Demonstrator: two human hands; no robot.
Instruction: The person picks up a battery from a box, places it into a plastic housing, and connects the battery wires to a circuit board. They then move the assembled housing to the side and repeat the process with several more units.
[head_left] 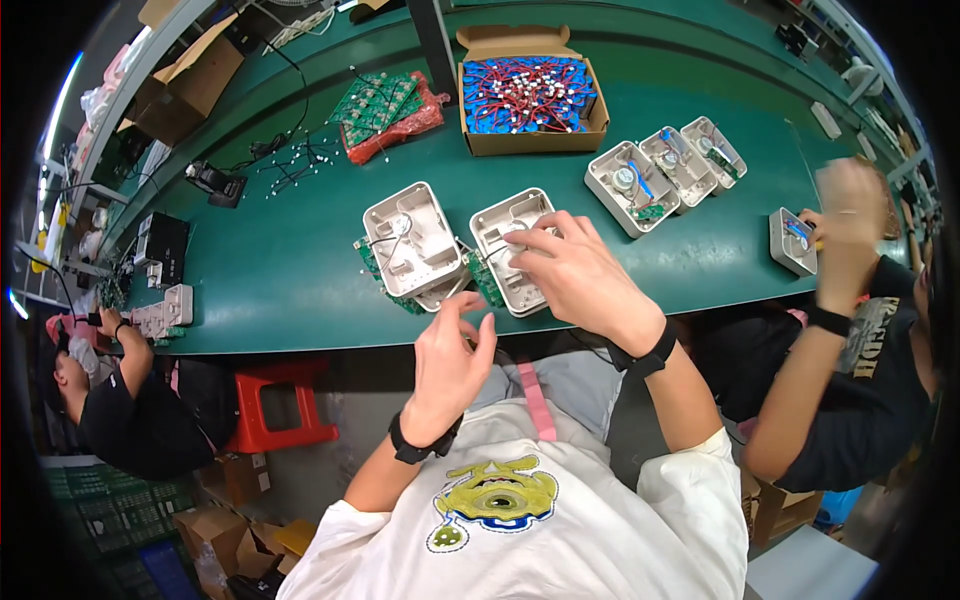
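Hands are apart from each other at the near side of the green table (270, 290). The left hand (455, 345), just in front of an open white housing (518, 287) and to its left, has its thumb and fingers loosely curled and spread, with nothing visible between them. The right hand (585, 275) reaches over this housing from its right, fingers bent down toward the inside; whether they pinch anything there, I cannot tell. The housing lies on the table, hollow side up. Just left of it are a green circuit board (486, 280) and a second white housing (420, 250) with a round part (401, 226) inside. Well to its right, a co-worker's blurred hand (852, 200) is near a smaller-looking housing (793, 243). Beyond it to the right, three housings in a slanting row (627, 185) contain various parts. Farther beyond, to its left, green boards (375, 105) lie on red wrap (405, 134); straight beyond it, a cardboard carton (540, 143) holds blue parts (485, 90) with red wires.
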